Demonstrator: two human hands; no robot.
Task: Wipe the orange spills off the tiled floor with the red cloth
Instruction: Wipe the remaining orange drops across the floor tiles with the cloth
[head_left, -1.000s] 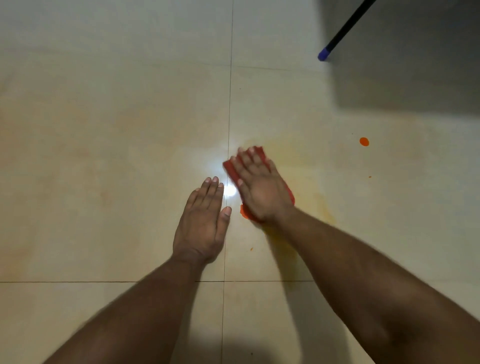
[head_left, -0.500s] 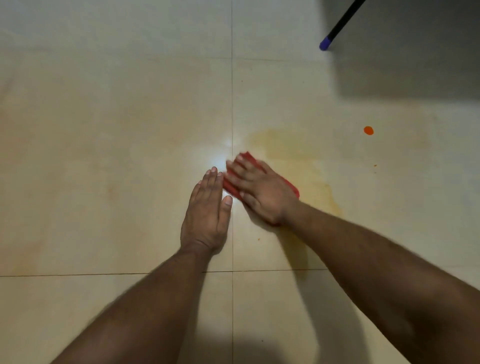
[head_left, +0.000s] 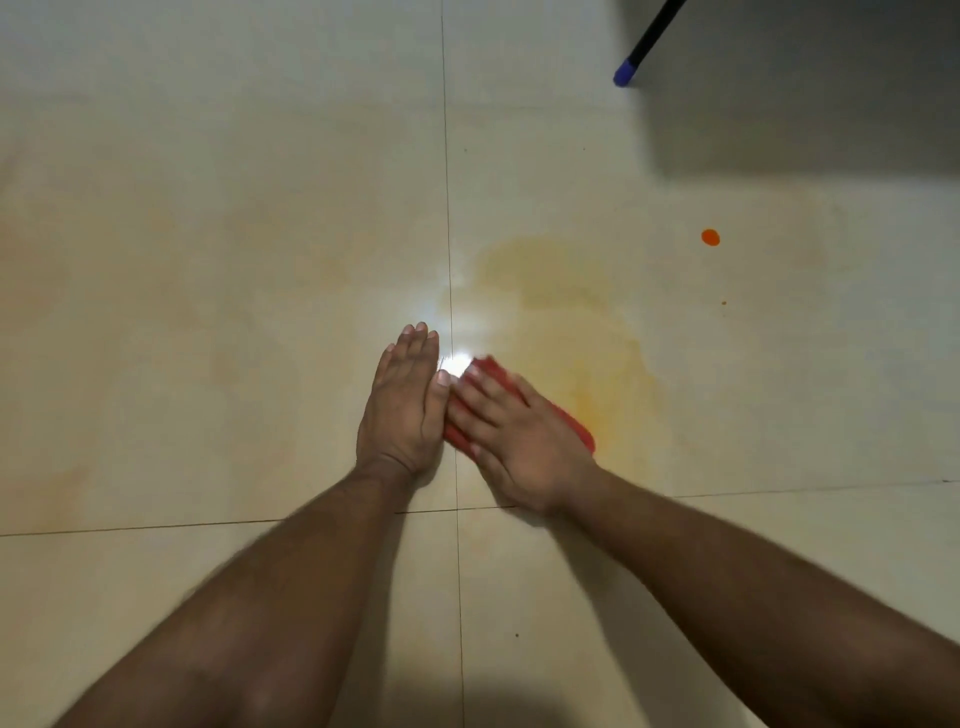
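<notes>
Mid-wipe: the right hand (head_left: 524, 441) is pressing flat, fingers straight, on the red cloth (head_left: 574, 426), which is lying on the tiled floor (head_left: 208, 260) at the smeared orange patch (head_left: 582, 364). The left hand (head_left: 405, 405) is bracing open beside it. Next move, likely: carrying the cloth out to the orange spot (head_left: 710, 237), well apart. No containers showing.

This looks like a room inside a home. The floor (head_left: 208, 260) is made of big, shiny cream tiles with thin dark lines between them, and a light from above shines back off it near the middle of the frame. At the upper right, a thin black leg with a blue tip (head_left: 626, 73) stands on the floor, next to a big dark shadow (head_left: 805, 93). What the leg belongs to cannot be told.
</notes>
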